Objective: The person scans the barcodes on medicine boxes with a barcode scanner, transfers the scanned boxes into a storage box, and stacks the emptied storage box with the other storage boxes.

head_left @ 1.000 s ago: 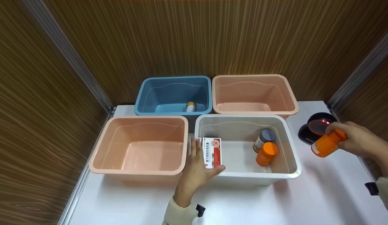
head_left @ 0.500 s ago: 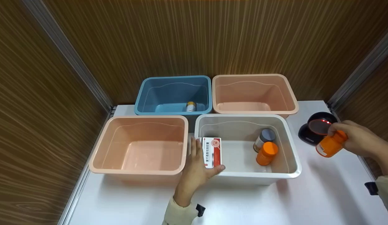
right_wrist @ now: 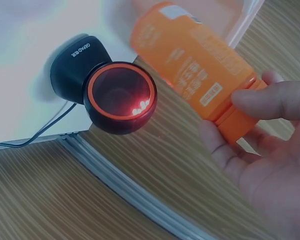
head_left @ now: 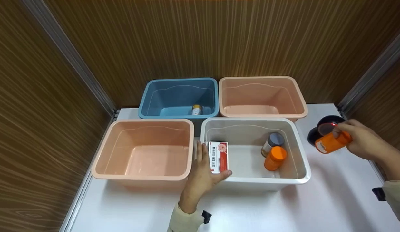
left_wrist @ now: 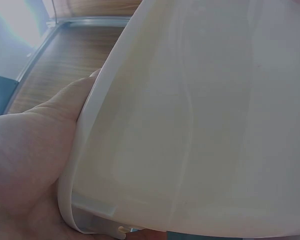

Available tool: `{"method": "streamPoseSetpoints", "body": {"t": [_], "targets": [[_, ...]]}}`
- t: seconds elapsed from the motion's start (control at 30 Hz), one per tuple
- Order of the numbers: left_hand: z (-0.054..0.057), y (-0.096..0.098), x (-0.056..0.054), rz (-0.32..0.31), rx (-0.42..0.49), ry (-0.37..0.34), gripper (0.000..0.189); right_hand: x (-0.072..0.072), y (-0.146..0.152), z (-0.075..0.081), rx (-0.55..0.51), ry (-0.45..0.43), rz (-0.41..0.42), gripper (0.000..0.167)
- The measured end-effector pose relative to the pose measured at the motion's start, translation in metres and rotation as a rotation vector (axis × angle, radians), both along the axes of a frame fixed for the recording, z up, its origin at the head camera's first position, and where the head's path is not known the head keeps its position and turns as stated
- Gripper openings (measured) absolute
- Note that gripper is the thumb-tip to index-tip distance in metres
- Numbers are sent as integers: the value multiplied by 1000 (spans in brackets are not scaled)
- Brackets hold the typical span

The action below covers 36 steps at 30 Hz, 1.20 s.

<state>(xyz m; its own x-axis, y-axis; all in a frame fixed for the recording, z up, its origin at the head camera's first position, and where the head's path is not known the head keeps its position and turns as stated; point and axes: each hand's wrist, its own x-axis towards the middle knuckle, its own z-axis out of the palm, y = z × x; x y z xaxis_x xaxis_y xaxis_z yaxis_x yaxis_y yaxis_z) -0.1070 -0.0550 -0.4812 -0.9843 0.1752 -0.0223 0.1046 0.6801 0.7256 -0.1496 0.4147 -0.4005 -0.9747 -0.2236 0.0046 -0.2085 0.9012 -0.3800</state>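
My right hand (head_left: pixel 364 140) grips an orange pill bottle (head_left: pixel 329 143) by its cap end, tilted in the air in front of a black desktop barcode scanner (head_left: pixel 316 136). Seen from the right wrist, the bottle (right_wrist: pixel 190 65) has pale printed text and a white label patch near its base, and the scanner (right_wrist: pixel 120 97) shows red lights inside an orange ring. My left hand (head_left: pixel 203 175) rests at the near-left corner of the white bin (head_left: pixel 270 180), fingers straight along its side and thumb on the front rim. Beside those fingers stands a white-and-red medicine box (head_left: pixel 218 158).
Inside the white bin are another orange bottle (head_left: pixel 275 159) and a grey-lidded bottle (head_left: pixel 272 143). A blue bin (head_left: pixel 179 116) behind holds a yellow-capped bottle (head_left: pixel 197 110). Peach bins stand at left (head_left: pixel 141 177) and back right (head_left: pixel 264 115). Wood-grain panels (head_left: pixel 200 38) enclose the table.
The right hand and orange bottle first shifted slightly right, then left and up, now covering more of the scanner. The bottle has turned nearer to level. My left hand stays put.
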Motion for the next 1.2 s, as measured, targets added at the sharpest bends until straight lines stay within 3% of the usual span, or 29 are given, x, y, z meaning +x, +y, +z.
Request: {"method": "streamPoseSetpoints", "body": {"t": [0.27,0.57,0.8,1.03,1.2], "targets": [[-1,0,0,-7,17,15,129,-1,-6,-2,35,101,63,53],[-1,-1,1,-12,12,25,129,-3,0,-1,93,-70,-8,37],[-1,-1,1,-6,3,20,129,-4,9,1,84,-225,-124,50],[0,-1,0,4,-2,0,129,-4,9,8,108,-238,-176,62],[1,-1,1,4,3,-12,130,-7,-4,24,111,-186,-197,62]]}}
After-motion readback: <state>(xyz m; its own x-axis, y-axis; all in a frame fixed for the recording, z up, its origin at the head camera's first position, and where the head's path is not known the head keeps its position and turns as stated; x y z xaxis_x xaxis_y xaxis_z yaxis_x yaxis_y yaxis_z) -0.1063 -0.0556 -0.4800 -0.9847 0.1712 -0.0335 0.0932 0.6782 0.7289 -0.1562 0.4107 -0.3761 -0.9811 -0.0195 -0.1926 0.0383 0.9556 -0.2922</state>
